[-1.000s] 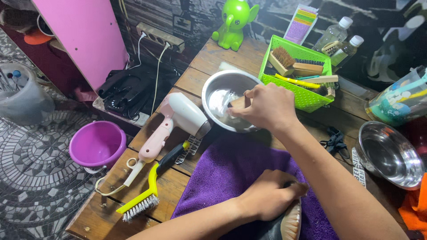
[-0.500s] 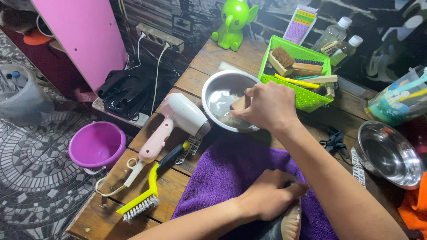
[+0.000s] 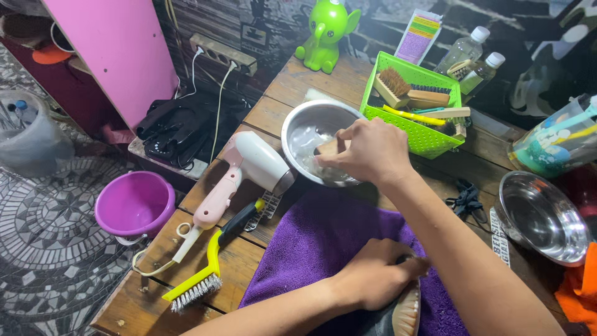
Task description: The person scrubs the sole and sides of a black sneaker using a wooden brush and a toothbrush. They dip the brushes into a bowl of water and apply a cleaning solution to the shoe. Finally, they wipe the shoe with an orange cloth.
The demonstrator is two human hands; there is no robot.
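My right hand (image 3: 367,151) reaches over a steel bowl (image 3: 298,124) of soapy water and grips a small wooden brush (image 3: 328,147), its end down in the bowl. My left hand (image 3: 373,280) presses down on a dark shoe (image 3: 401,314) with a pale sole at the bottom edge. The shoe lies on a purple towel (image 3: 323,242) spread over the wooden table (image 3: 280,93). Most of the shoe is hidden under my hand and by the frame edge.
A pink hair dryer (image 3: 239,171) and a yellow wire brush (image 3: 202,274) lie left of the towel. A green basket (image 3: 413,134) of brushes stands behind the bowl, bottles (image 3: 463,50) beyond it. A second steel bowl (image 3: 541,218) sits right. A purple bucket (image 3: 134,202) stands on the floor.
My right hand has dipped a little lower into the steel bowl with the brush. My left hand has stayed on the shoe.
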